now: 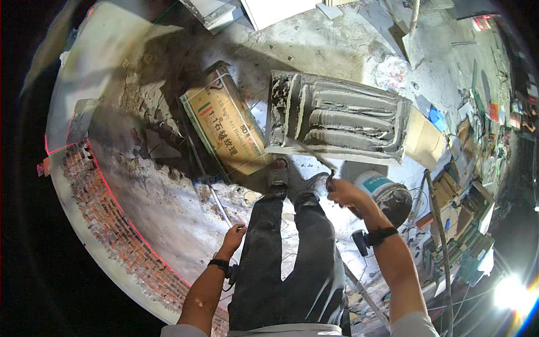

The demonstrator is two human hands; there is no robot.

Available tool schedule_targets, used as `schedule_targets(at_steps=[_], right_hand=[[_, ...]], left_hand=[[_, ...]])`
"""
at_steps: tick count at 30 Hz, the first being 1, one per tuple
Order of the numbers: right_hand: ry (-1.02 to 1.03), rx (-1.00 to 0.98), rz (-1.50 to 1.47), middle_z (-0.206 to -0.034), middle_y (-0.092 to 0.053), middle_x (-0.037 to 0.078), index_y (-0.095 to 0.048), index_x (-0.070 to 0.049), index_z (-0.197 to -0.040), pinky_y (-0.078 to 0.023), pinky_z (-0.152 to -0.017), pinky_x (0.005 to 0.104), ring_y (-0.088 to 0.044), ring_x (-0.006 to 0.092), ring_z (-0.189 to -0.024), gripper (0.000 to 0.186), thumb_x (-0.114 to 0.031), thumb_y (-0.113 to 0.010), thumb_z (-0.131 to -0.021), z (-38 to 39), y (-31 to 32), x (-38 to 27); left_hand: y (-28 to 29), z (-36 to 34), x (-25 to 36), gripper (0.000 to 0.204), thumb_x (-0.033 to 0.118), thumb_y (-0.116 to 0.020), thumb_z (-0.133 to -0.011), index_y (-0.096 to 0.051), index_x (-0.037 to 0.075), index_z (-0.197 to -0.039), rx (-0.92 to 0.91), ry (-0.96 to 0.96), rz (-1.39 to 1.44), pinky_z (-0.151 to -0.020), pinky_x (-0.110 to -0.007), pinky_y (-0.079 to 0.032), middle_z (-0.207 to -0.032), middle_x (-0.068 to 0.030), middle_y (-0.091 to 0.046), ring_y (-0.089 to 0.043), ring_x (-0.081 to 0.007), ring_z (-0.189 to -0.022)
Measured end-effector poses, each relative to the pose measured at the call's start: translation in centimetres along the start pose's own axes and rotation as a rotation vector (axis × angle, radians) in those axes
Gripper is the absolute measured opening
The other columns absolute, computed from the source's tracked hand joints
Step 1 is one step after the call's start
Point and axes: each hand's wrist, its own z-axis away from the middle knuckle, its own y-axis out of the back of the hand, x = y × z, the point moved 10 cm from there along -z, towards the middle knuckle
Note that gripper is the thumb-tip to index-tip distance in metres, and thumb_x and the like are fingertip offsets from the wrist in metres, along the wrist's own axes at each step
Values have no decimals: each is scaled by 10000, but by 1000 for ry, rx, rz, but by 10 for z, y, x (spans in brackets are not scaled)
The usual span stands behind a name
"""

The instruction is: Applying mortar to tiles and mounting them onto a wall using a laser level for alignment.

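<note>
In my right hand (pixel 347 194) is the dark handle of a trowel (pixel 314 155), its thin edge reaching to the near side of a slab. That slab (pixel 353 115) is spread with grey mortar, ridged in long bands with a thicker strip at its left end. Beneath it are cardboard boxes; one pale box end (pixel 425 139) sticks out on the right. My left hand (pixel 233 237) hangs by my left thigh, fingers curled, with nothing visible in them. A long pale rod (pixel 216 199) ends close to it; whether they touch I cannot tell.
A printed cardboard carton (pixel 227 126) lies left of the slab. Right of my feet stands a mortar-smeared bucket (pixel 384 196). A shovel (pixel 412 42) is at the far right, stacked boards (pixel 449 196) at right, a brick-faced strip (pixel 120 219) at left. A bright lamp (pixel 511 293) shines lower right.
</note>
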Motion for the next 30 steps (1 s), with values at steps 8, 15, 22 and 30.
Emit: schedule_targets(at_steps=[8,15,22,30], right_hand=[[127,-90,-459,-705,-533,14,-583,-11,-979,-421,-498,265,-500,95,-596,236,-166,-664,-821,25,11,-62],[80,157,139,-676,-530,47,-570,-15,-924,-436,-494,298,-528,144,-592,221,-174,-626,-781,-54,102,-143],[58,104,548,-956,-658,207,-609,-38,-1028,-494,-759,465,-629,391,-909,397,-273,-707,-724,-41,29,-84],[-25,-239,-200,-668,-535,27,-553,-16,-907,-414,-472,295,-499,120,-539,200,-142,-645,-783,9,-41,-4]], left_hand=[[1,11,59,406,294,-575,-934,-581,-15,-1197,-14,-93,165,-843,-331,-491,-1057,-164,-671,-640,-220,-965],[7,19,103,384,278,-567,-940,-589,-17,-1186,33,-143,152,-835,-325,-484,-1034,-153,-675,-636,-209,-951],[2,17,38,423,300,-588,-919,-582,-9,-1207,14,-24,183,-846,-325,-482,-1014,-149,-677,-639,-220,-939],[2,2,-5,415,290,-581,-909,-596,-16,-1187,-8,-20,75,-883,-344,-480,-1057,-176,-671,-637,-260,-996]])
